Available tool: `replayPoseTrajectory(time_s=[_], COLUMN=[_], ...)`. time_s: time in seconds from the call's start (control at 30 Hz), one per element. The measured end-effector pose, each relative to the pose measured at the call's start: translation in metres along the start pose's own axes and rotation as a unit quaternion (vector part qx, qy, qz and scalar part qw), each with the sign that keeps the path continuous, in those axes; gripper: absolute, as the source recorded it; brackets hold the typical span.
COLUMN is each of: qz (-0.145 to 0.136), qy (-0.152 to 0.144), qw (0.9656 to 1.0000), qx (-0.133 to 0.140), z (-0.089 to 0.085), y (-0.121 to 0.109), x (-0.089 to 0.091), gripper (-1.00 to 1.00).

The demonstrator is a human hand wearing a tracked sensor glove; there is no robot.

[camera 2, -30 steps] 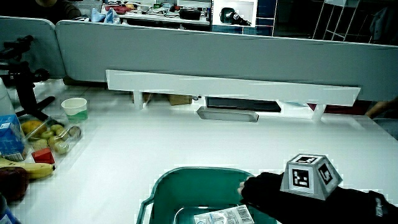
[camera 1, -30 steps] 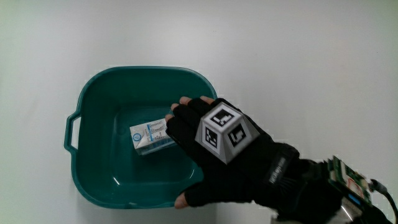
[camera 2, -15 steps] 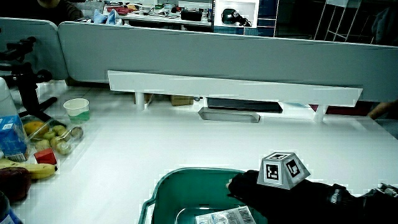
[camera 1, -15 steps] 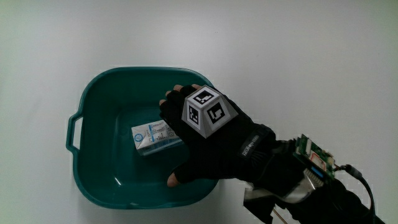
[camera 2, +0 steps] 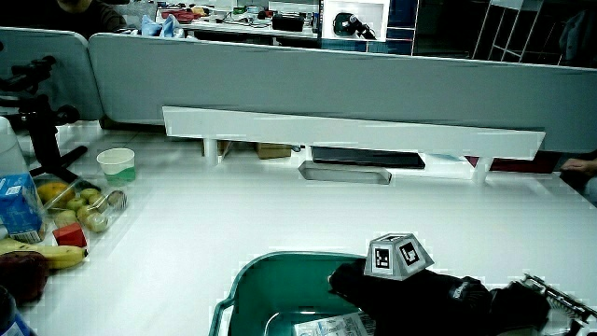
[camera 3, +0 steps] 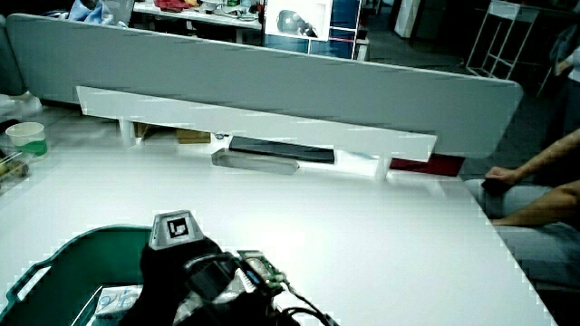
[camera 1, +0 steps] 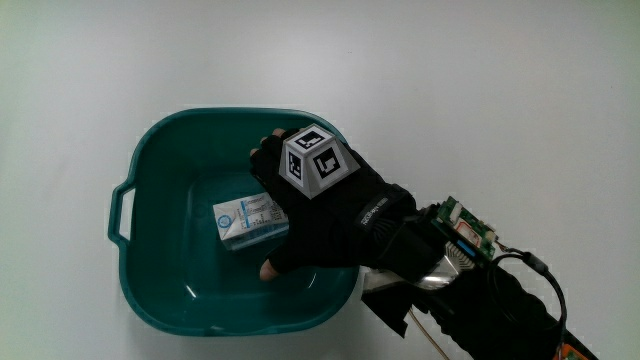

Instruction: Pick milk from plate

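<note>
A small white and blue milk carton [camera 1: 240, 220] lies on its side on the floor of a teal basin [camera 1: 140, 150] with a handle. The gloved hand [camera 1: 275, 212] reaches into the basin and hovers over one end of the carton, the patterned cube [camera 1: 315, 160] on its back. Its fingers [camera 1: 266, 156] and thumb [camera 1: 269, 270] are spread on either side of the carton and do not touch it. In both side views the hand [camera 2: 368, 285] [camera 3: 177, 267] sits low in the basin [camera 2: 270, 271] [camera 3: 77, 249], with the carton [camera 2: 326, 327] [camera 3: 118, 299] partly hidden under it.
A small circuit board with wires [camera 1: 460, 232] rides on the forearm. In a side view, a paper cup [camera 2: 116, 164], a tray of fruit [camera 2: 79, 207], a banana [camera 2: 51, 254] and a blue carton [camera 2: 19, 207] stand near the table's edge. A grey partition [camera 2: 308, 89] borders the table.
The hand has slid farther into the basin over the carton and its fingers have spread wider around it. The carton has stayed where it was.
</note>
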Motion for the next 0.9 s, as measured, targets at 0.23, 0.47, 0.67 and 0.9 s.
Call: replayPoseTrajectory(time_s=[0.23, 0.47, 0.67, 0.9], qz=[0.001, 0.005, 0.008, 0.020], qy=[0.000, 0.006, 0.007, 0.012], qw=[0.9999, 0.9999, 0.9999, 0.9991], qx=[-0.011, -0.006, 0.009, 0.035], z=[-0.005, -0.008, -0.010, -0.008], y=[0.015, 0.020, 0.022, 0.021], x=[-0.002, -0.001, 0.001, 0.001], gripper=[0.00, 0.00, 0.00, 0.14])
